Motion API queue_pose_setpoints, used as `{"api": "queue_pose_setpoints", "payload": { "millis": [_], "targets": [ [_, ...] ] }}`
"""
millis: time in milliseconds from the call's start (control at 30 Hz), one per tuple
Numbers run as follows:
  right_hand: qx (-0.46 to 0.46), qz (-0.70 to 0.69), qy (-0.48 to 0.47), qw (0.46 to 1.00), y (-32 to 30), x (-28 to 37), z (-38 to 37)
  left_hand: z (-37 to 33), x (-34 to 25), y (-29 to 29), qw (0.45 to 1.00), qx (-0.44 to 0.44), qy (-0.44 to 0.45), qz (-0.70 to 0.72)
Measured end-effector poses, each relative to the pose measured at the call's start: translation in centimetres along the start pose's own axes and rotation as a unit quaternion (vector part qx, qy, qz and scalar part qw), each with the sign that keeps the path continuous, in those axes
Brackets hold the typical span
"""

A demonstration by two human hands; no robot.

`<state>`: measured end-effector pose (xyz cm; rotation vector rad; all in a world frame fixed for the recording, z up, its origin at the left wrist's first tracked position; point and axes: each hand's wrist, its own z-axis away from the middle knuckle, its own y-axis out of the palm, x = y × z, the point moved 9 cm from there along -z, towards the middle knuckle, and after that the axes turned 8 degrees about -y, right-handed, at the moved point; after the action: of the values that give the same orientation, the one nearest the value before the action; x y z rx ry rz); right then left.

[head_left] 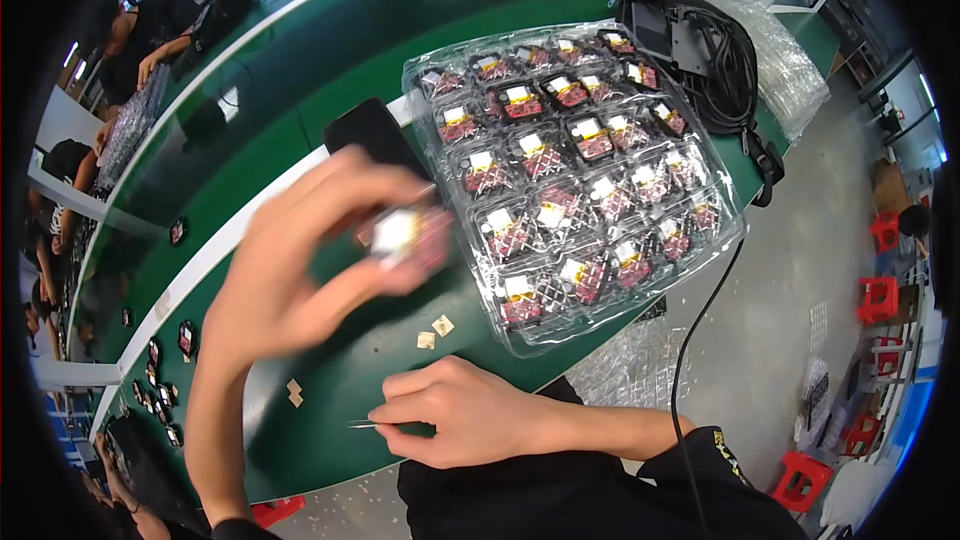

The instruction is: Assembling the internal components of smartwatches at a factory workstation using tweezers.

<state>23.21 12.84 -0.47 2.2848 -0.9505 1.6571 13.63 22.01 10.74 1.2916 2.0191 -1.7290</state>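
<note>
My left hand (pixel 285 260) is raised over the green table, smeared by motion. Its thumb and fingers pinch a small reddish electronic module (pixel 425 245) with a white patch, near the left edge of a clear plastic tray (pixel 530 342). Several similar modules with red, yellow and white parts sit in the tray's pockets, some with black frames. Low over the table's near edge, my right hand (pixel 465 415) is closed round thin metal tweezers (pixel 362 425), whose tips point left. Small beige squares (pixel 426 340) lie on the table between my hands.
A black flat object (pixel 372 135) lies behind my left hand. Black cables (pixel 725 90) and bubble wrap (pixel 790 80) are at the back right. Several small black pieces (pixel 155 400) lie at the left. Other people work beyond the divider (pixel 160 310); red stools (pixel 800 480) stand right.
</note>
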Motion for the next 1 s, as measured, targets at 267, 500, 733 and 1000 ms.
{"api": "queue_pose_setpoints", "payload": {
  "millis": [267,500,733,1000],
  "targets": [
    [-0.034,0.016,-0.072,0.997,0.4,1.0,-0.5,-14.9,-1.7,9.4,0.976,0.098,0.176,-0.083],
    [-0.035,-0.009,-0.035,0.999,-0.6,0.9,-0.2,-6.3,5.7,1.2,0.987,-0.083,0.033,-0.131],
    [-0.020,0.005,-0.038,0.999,-0.2,1.3,-1.0,14.7,19.2,-14.0,0.773,-0.155,-0.313,-0.529],
    [-0.041,0.041,-0.009,0.998,-0.3,1.0,-1.5,17.4,19.9,-14.8,0.878,-0.177,-0.269,-0.355]
  ]
}}
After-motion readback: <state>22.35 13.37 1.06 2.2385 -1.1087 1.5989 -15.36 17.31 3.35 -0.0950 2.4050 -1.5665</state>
